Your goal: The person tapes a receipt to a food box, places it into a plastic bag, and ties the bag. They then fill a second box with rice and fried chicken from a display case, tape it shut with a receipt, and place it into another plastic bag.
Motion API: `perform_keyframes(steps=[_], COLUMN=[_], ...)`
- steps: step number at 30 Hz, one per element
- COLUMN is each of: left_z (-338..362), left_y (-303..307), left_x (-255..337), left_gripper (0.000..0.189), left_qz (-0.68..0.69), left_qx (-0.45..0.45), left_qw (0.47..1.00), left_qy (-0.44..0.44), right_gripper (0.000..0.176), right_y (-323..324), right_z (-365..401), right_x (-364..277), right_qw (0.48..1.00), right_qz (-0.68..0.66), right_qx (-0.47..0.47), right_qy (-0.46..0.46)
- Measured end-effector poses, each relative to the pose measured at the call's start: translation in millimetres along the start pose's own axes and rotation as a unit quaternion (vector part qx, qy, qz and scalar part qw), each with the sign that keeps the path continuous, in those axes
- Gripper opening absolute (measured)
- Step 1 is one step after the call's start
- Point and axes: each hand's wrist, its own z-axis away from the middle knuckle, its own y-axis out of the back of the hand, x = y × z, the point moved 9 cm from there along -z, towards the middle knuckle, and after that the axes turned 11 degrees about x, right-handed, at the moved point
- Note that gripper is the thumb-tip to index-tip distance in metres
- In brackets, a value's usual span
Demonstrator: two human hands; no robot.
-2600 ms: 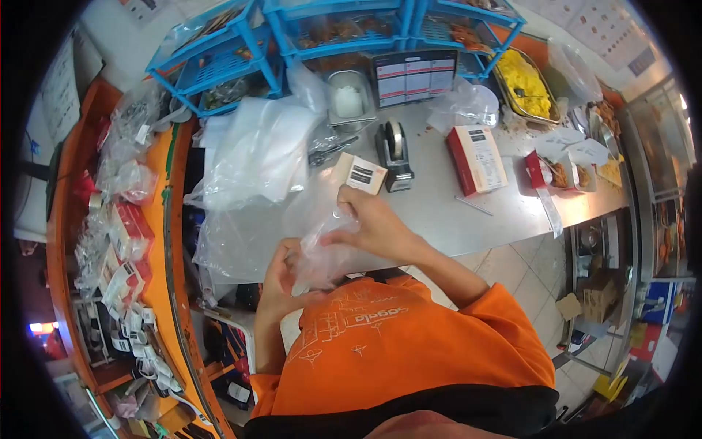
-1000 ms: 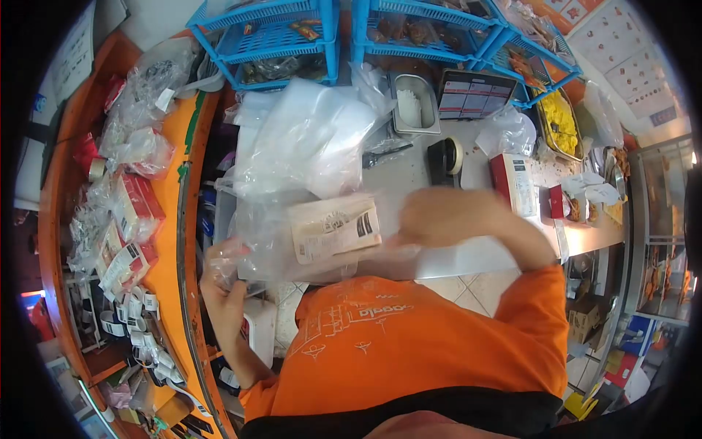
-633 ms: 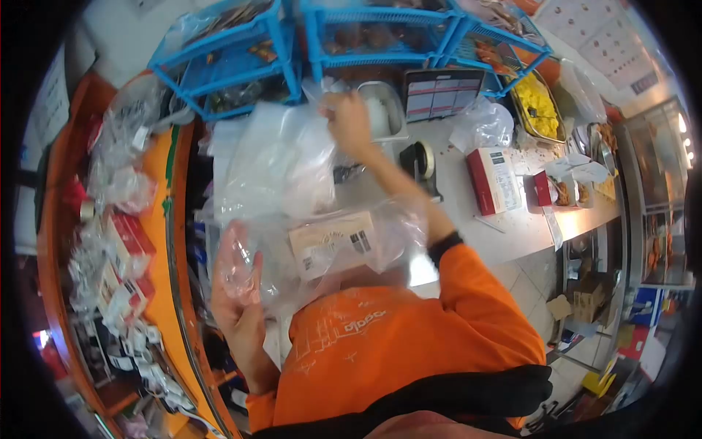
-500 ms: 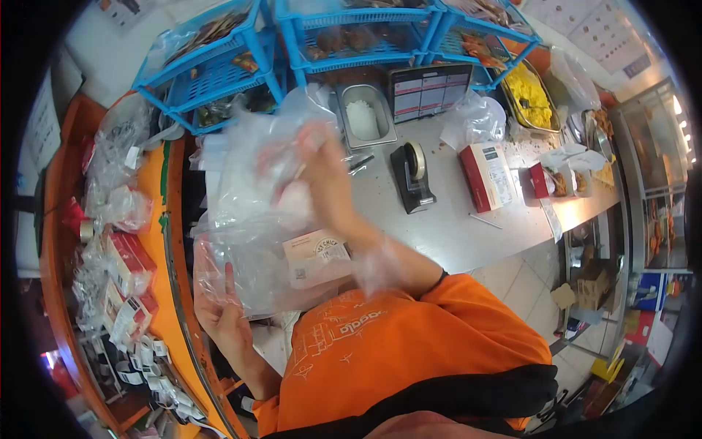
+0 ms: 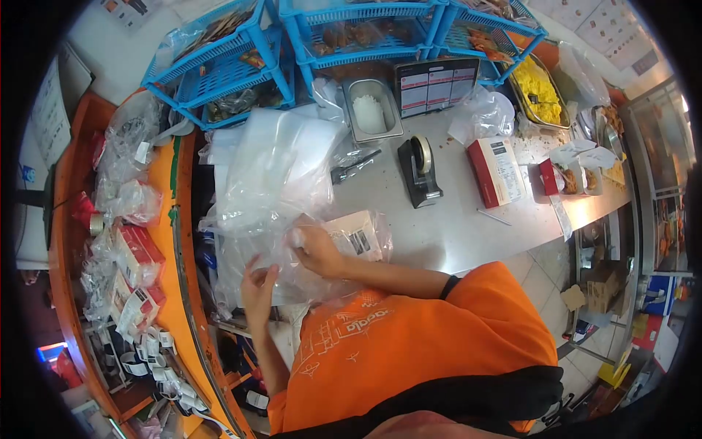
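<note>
A white and brown printed carton (image 5: 358, 233) lies inside a clear plastic bag (image 5: 252, 238) near the front of the metal counter. My right hand (image 5: 319, 251) is curled closed on the bag's film beside the carton; a small white bit shows at its fingertips, too small to name. To its left, my left hand (image 5: 257, 291) is raised against the bag's near side, thumb and fingers apart. Just beyond both hands lies a stack of clear plastic bags (image 5: 281, 157).
A tape dispenser (image 5: 420, 172), a red and white box (image 5: 497, 172) and a metal tub of white stuff (image 5: 373, 110) stand on the counter (image 5: 439, 241). Behind are a tablet (image 5: 436, 86) and blue racks (image 5: 227, 69). An orange shelf edge (image 5: 179, 278) runs along the left.
My right hand has come down from above the bag stack to the carton. The bagged carton has shifted right. My left hand has moved right, its fingers no longer behind the film.
</note>
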Motion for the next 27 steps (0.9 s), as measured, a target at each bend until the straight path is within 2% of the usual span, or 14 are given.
perform_keyframes(steps=[3,5,6,8,12,13,17,18,19,21,23,25,26,27], left_z=[-2.1,16.4,22.2,38.1,61.0,61.0,41.0,32.4,27.6,38.9,40.4,44.9,55.2,39.1], left_y=[-0.8,29.6,30.5,26.3,27.8,49.1,113.6,102.5,85.7,19.4,-14.9,-46.7,-54.8,-62.5], left_x=[9.3,54.1,64.0,99.8,120.8,120.4,57.8,31.4,7.5,24.8,53.2,93.5,109.5,76.6], left_gripper=[0.023,0.022,0.022,0.025,0.026,0.047,0.075,0.085,0.096,0.111,0.104,0.097,0.09,0.09], left_qz=[0.151,0.422,0.427,0.287,0.239,0.226,0.03,-0.165,-0.355,-0.39,-0.212,-0.249,-0.285,-0.284], left_qx=[0.01,0.046,0.045,0.014,-0.031,-0.031,0.037,-0.031,-0.094,-0.2,-0.131,-0.077,-0.024,-0.023], left_qw=[0.988,0.905,0.902,0.941,0.959,0.966,0.995,0.974,0.909,0.849,0.904,0.856,0.796,0.797], left_qy=[-0.03,-0.036,-0.04,-0.18,-0.151,-0.118,-0.089,-0.149,-0.197,-0.295,-0.348,-0.446,-0.533,-0.533], right_gripper=[0.013,0.015,0.016,0.018,0.018,0.018,0.019,0.019,0.019,0.02,0.027,0.038,0.046,0.047], right_y=[11.0,-30.4,-50.2,-87.0,-150.5,-162.2,-178.3,-174.5,-168.8,-146.3,-95.7,-14.8,23.0,53.2], right_z=[8.6,37.8,39.7,44.1,46.8,50.3,77.8,83.4,87.5,83.6,47.1,-10.6,-18.3,-26.1], right_x=[15.8,47.2,34.7,9.9,10.4,17.6,40.6,42.6,41.6,32.0,-1.4,-35.9,-38.5,-43.3], right_qw=[0.994,0.941,0.949,0.95,0.893,0.872,0.792,0.776,0.761,0.737,0.715,0.807,0.81,0.702], right_qz=[0.015,0.151,0.111,0.034,0.081,0.118,0.198,0.197,0.189,0.168,0.238,0.206,0.324,0.362], right_qx=[0.003,-0.261,-0.275,-0.311,-0.414,-0.433,-0.509,-0.53,-0.553,-0.599,-0.632,-0.551,-0.451,-0.594], right_qy=[-0.107,-0.152,-0.103,-0.007,0.155,0.193,0.274,0.279,0.283,0.265,0.181,0.044,0.189,0.153])
